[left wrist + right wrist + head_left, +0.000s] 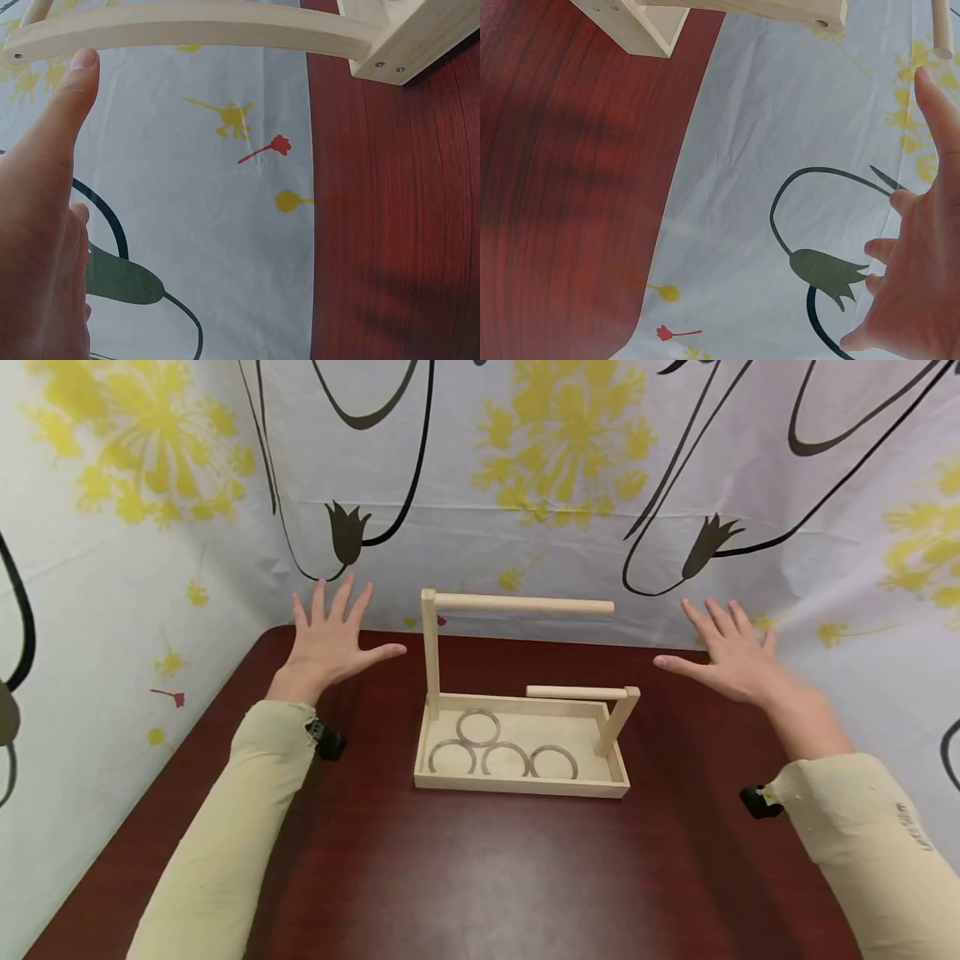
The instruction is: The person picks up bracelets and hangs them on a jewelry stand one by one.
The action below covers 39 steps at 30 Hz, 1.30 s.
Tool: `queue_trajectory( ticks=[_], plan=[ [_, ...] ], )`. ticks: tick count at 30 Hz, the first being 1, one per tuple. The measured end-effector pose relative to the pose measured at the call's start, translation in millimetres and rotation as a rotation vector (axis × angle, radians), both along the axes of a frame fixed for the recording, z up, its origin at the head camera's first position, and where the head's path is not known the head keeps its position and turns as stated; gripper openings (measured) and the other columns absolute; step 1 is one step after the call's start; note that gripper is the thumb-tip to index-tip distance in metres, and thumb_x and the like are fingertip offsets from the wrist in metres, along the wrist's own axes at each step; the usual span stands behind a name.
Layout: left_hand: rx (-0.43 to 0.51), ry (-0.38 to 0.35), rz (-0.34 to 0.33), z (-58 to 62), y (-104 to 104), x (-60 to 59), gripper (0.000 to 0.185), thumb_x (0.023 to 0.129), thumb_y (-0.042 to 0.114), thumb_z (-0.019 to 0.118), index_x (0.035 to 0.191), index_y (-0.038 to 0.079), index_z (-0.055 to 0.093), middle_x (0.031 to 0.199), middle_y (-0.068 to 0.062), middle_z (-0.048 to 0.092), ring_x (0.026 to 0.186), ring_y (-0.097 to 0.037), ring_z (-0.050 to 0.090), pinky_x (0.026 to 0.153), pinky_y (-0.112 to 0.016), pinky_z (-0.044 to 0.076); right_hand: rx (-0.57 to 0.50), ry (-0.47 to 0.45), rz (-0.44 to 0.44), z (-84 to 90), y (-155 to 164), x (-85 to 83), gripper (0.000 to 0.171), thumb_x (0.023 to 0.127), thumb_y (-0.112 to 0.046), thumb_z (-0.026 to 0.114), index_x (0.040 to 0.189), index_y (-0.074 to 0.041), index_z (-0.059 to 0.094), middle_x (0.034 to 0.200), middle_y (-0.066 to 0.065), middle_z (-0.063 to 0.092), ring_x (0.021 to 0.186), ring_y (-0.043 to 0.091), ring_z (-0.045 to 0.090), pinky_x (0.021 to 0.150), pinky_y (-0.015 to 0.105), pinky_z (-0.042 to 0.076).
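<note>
A pale wooden tray (517,785) stands on the dark red table (480,877). It has a tall post with a horizontal dowel (525,604) at the left and a short post with a shorter dowel (577,692) at the right. Several metal rings (478,727) lie flat inside it. My left hand (332,631) hovers spread and open to the left of the tall post, holding nothing. My right hand (723,647) hovers spread and open to the right of the tray. The left wrist view shows my thumb (64,127) below the tray's post (195,30). My right hand's fingers (919,277) hold nothing.
A white cloth backdrop (525,485) with yellow flowers and black lines closes the back and both sides of the table. Beige sleeves (225,827) cover both forearms, each with a small black wrist camera (327,741).
</note>
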<state>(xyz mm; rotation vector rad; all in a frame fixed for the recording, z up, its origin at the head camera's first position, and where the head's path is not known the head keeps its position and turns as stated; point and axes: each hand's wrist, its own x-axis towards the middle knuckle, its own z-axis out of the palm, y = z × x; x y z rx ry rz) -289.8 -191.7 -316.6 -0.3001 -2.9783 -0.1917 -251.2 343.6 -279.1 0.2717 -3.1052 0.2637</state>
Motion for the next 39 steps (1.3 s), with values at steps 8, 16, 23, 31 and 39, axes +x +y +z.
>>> queue_trajectory(
  ticks=[8, 16, 23, 31, 39],
  plan=[
    [0.002, 0.023, -0.015, 3.9, 3.9, -1.5, 0.112, 0.079, 0.091, 0.039, 0.161, 0.026, -0.003, 0.169, -0.006, -0.011, 0.154, -0.043, -0.013, 0.117, -0.071, -0.009, -0.01, 0.003, -0.004, -0.1, -1.4, 1.4, 0.096, 0.093, -0.07, 0.047, 0.16, -0.029, -0.008, 0.167, 0.019, -0.006, 0.152, 0.044, -0.016, 0.105, 0.083, -0.006],
    [0.013, 0.02, -0.024, 4.7, 3.7, 1.7, 0.111, 0.081, 0.087, 0.043, 0.161, 0.025, -0.003, 0.169, -0.006, -0.013, 0.154, -0.043, -0.012, 0.118, -0.07, -0.01, -0.03, -0.005, 0.009, 0.8, -4.0, 1.6, 0.098, 0.092, -0.069, 0.05, 0.16, -0.028, -0.007, 0.167, 0.021, -0.003, 0.152, 0.043, -0.016, 0.108, 0.081, -0.006],
    [0.017, 0.041, -0.033, 7.6, 4.9, 2.5, 0.113, 0.079, 0.091, 0.039, 0.162, 0.025, -0.002, 0.169, -0.005, -0.012, 0.154, -0.042, -0.012, 0.118, -0.068, -0.01, -0.05, 0.01, 0.018, 0.6, -3.1, 1.8, 0.099, 0.091, -0.067, 0.053, 0.161, -0.027, -0.004, 0.167, 0.022, 0.0, 0.153, 0.045, -0.013, 0.109, 0.08, -0.001],
    [0.006, 0.05, -0.033, 9.7, 5.9, 3.8, 0.113, 0.079, 0.091, 0.04, 0.162, 0.025, -0.001, 0.169, -0.005, -0.011, 0.154, -0.041, -0.012, 0.119, -0.068, -0.011, -0.057, 0.031, 0.029, 0.2, -1.9, 2.5, 0.101, 0.09, -0.066, 0.057, 0.161, -0.025, -0.001, 0.166, 0.025, 0.003, 0.152, 0.048, -0.008, 0.111, 0.079, 0.004],
    [0.0, 0.05, -0.031, 11.9, 6.9, 5.8, 0.112, 0.079, 0.09, 0.041, 0.161, 0.027, -0.004, 0.169, -0.005, -0.01, 0.154, -0.041, -0.012, 0.12, -0.066, -0.011, -0.063, 0.045, 0.053, 0.3, -1.6, 2.6, 0.102, 0.089, -0.062, 0.061, 0.162, -0.02, 0.004, 0.164, 0.029, 0.008, 0.15, 0.053, 0.0, 0.115, 0.073, 0.008]
  ],
)
